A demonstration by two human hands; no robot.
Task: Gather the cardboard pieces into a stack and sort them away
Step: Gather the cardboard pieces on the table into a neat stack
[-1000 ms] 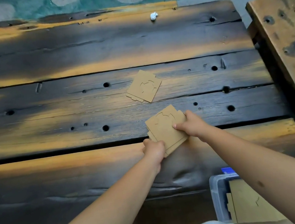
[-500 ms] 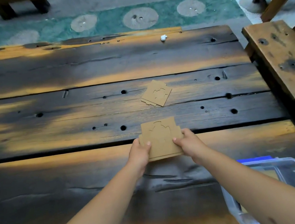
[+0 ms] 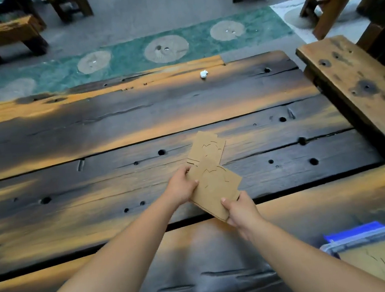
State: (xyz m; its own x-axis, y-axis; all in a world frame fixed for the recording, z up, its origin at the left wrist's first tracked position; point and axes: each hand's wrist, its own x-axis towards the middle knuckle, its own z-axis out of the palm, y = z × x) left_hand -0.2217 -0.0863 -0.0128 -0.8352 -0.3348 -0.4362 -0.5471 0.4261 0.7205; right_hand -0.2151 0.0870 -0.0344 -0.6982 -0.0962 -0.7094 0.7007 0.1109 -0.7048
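Left hand [image 3: 180, 187] and right hand [image 3: 239, 210] both grip the cardboard stack [image 3: 215, 188] above the counter [image 3: 90, 138], near another cardboard piece [image 3: 207, 147]

Matt brown cardboard stack [image 3: 215, 188], rough weathered wood table [image 3: 113, 131], clear plastic bin [image 3: 342, 246]
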